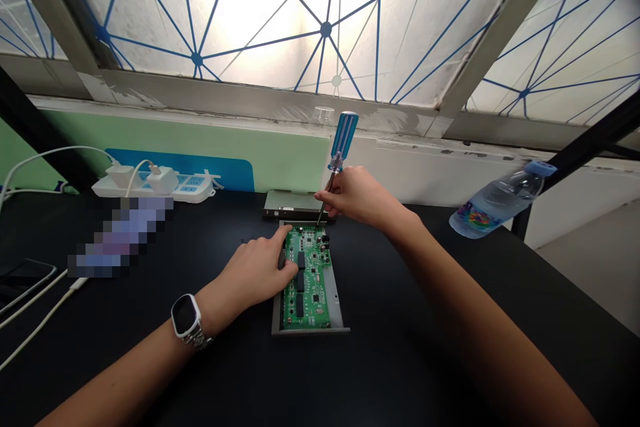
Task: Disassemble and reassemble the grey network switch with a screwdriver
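A green circuit board lies in a grey metal tray on the black table. My right hand pinches the shaft of a screwdriver with a clear blue-striped handle. The screwdriver stands tilted, handle up, its tip down at the board's far edge. My left hand rests on the left side of the board and tray, thumb and index finger apart and the other fingers curled. What lies under its palm is hidden. Just behind the board sits a flat grey metal cover with a dark front edge.
A white power strip with plugged-in chargers stands at the back left, near a pixelated object. White cables and a dark phone lie at the left. A water bottle leans at the right against a black frame bar.
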Motion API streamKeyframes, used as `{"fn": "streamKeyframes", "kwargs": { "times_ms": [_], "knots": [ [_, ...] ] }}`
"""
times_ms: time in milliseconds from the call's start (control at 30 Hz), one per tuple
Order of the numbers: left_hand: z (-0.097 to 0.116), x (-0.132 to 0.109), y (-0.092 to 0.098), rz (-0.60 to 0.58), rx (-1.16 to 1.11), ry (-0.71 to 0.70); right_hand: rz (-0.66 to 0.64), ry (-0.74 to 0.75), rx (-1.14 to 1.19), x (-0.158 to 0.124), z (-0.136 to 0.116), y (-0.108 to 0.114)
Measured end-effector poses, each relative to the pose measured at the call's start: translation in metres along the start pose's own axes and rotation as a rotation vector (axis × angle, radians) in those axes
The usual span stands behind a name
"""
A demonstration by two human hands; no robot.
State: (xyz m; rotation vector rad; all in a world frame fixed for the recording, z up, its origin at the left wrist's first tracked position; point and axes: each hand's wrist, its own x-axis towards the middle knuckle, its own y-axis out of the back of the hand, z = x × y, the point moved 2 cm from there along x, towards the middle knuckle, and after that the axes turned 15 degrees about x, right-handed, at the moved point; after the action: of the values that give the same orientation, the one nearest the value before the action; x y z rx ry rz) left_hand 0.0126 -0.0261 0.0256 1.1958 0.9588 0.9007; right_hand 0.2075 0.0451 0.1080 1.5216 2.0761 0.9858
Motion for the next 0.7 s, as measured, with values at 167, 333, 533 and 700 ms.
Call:
{"fn": "streamKeyframes", "kwargs": {
  "times_ms": [167, 333, 533, 700],
  "knots": [
    [0.002, -0.001, 0.003, -0.002, 0.014, 0.006, -0.073, 0.052, 0.049, 0.000, 0.002, -0.002],
    [0.003, -0.001, 0.003, -0.003, 0.019, 0.014, -0.146, 0.021, 0.195, 0.002, 0.009, 0.001],
    [0.001, -0.001, 0.000, 0.011, 0.026, 0.007, -0.208, 0.065, 0.234, 0.002, 0.011, 0.005],
    [0.001, -0.001, 0.000, 0.000, 0.024, 0.007, -0.122, 0.049, 0.171, 0.001, 0.009, 0.004]
  ]
}}
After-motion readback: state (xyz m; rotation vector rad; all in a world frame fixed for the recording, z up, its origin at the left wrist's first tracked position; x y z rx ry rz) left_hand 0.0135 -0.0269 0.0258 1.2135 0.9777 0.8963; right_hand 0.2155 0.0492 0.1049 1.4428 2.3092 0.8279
